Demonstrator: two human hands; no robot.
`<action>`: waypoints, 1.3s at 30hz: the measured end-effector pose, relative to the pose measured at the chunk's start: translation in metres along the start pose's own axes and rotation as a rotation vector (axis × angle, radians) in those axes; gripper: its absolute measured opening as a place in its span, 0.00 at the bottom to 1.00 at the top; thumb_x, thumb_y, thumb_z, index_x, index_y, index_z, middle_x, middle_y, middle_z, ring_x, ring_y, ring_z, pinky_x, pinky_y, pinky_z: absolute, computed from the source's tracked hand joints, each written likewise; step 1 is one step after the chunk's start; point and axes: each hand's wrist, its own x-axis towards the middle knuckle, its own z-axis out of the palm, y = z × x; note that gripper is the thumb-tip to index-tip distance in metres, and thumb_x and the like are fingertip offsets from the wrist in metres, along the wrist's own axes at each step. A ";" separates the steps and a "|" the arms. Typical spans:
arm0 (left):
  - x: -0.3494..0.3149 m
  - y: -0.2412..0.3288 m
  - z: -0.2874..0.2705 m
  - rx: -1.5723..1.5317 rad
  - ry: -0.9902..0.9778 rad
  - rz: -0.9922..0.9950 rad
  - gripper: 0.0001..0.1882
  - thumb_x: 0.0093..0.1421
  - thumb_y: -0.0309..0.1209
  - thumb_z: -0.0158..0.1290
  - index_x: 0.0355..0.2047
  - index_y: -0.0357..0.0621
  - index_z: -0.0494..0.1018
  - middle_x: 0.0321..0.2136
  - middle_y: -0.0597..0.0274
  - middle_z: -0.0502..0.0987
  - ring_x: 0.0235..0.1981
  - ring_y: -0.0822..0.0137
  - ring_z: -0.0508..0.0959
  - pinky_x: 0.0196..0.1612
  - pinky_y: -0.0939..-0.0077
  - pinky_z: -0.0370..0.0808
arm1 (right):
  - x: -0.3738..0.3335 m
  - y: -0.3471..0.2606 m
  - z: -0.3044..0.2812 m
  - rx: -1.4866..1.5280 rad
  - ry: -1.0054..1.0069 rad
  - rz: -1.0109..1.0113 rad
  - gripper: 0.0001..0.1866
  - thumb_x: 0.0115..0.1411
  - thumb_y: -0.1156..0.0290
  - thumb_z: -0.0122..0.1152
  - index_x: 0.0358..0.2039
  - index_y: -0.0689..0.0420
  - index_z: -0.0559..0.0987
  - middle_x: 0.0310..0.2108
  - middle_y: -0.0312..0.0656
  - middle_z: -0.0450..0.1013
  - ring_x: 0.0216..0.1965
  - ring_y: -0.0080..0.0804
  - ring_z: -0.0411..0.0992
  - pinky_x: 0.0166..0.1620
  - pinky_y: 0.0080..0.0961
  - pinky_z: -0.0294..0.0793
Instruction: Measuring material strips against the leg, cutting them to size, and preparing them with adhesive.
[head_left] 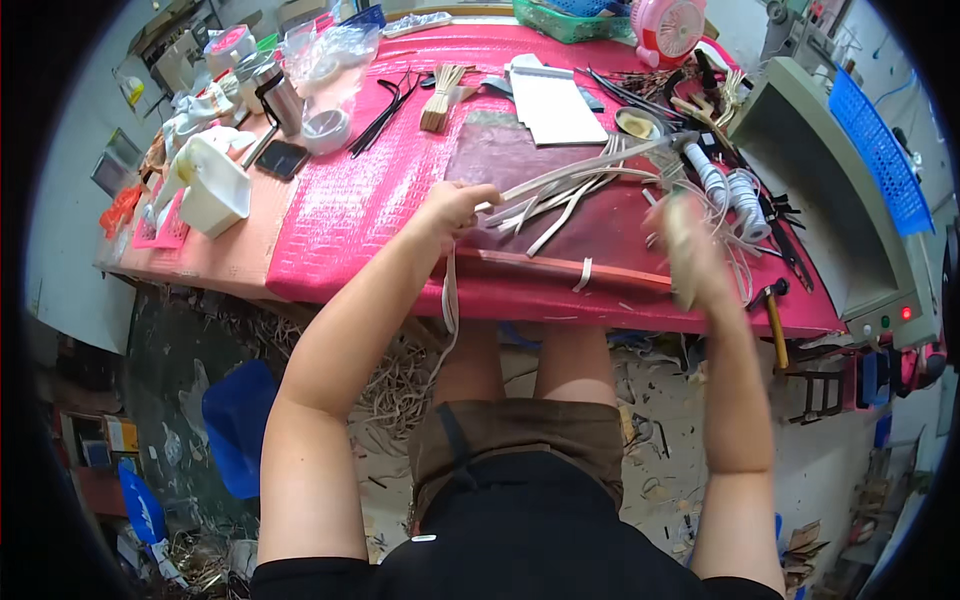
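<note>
At the middle of the pink-covered table (345, 225), my left hand (460, 207) is closed on the near end of a long pale strip (575, 172). The strip runs right and away across the table, and a tail of it hangs below the hand past the front edge. Under it, several loose pale strips (553, 226) lie on a dark red mat (620, 215). My right hand (705, 265) is smeared by motion above the mat's right side. Something beige and long (682, 250) shows at its fingers, but its kind cannot be made out. White cord spools (746, 203) lie just beyond it.
A grey machine (850, 190) with a lit red lamp stands at the right. A hammer (777, 325) hangs over the front edge. White sheets (560, 110), a wooden stick bundle (437, 112), a phone (281, 159) and a pink fan (668, 30) occupy the table. Below stands a blue bin (238, 430).
</note>
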 end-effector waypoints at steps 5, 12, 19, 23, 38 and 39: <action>-0.014 0.002 0.003 -0.112 -0.074 0.016 0.06 0.47 0.28 0.57 0.25 0.40 0.73 0.23 0.65 0.71 0.10 0.83 0.56 0.11 0.87 0.47 | -0.074 0.013 0.075 0.254 -0.545 0.160 0.23 0.64 0.50 0.44 0.47 0.57 0.67 0.34 0.36 0.68 0.30 0.20 0.67 0.30 0.19 0.72; -0.030 0.003 -0.003 -0.016 -0.017 0.060 0.08 0.46 0.28 0.58 0.26 0.39 0.74 0.23 0.65 0.72 0.11 0.83 0.59 0.11 0.89 0.50 | -0.064 0.008 0.127 0.416 -0.486 0.395 0.28 0.60 0.42 0.47 0.40 0.58 0.69 0.29 0.35 0.66 0.23 0.17 0.64 0.25 0.16 0.71; -0.034 -0.010 0.004 -0.008 0.055 0.029 0.09 0.46 0.29 0.59 0.28 0.39 0.75 0.22 0.67 0.72 0.13 0.83 0.61 0.15 0.87 0.56 | -0.050 0.008 0.149 0.461 -0.464 0.422 0.31 0.56 0.35 0.47 0.38 0.55 0.68 0.22 0.32 0.61 0.18 0.16 0.62 0.21 0.16 0.69; -0.036 -0.010 0.002 0.052 0.042 0.051 0.09 0.47 0.29 0.59 0.29 0.40 0.75 0.22 0.68 0.72 0.13 0.84 0.61 0.16 0.87 0.57 | -0.052 0.013 0.158 0.266 -0.330 0.264 0.27 0.62 0.45 0.39 0.27 0.59 0.70 0.23 0.45 0.71 0.22 0.30 0.68 0.26 0.29 0.67; -0.045 -0.019 -0.011 -0.095 -0.040 0.136 0.08 0.51 0.26 0.59 0.32 0.40 0.75 0.25 0.67 0.76 0.18 0.80 0.70 0.19 0.89 0.65 | -0.048 0.014 0.159 0.352 -0.243 0.167 0.20 0.60 0.51 0.56 0.26 0.54 0.68 0.14 0.28 0.60 0.11 0.14 0.58 0.13 0.15 0.55; -0.048 -0.018 -0.012 -0.095 -0.042 0.138 0.08 0.51 0.26 0.59 0.32 0.40 0.75 0.25 0.67 0.76 0.18 0.80 0.70 0.19 0.89 0.65 | -0.049 0.011 0.156 0.396 -0.242 0.176 0.18 0.60 0.52 0.57 0.26 0.54 0.67 0.14 0.28 0.60 0.11 0.14 0.58 0.13 0.15 0.54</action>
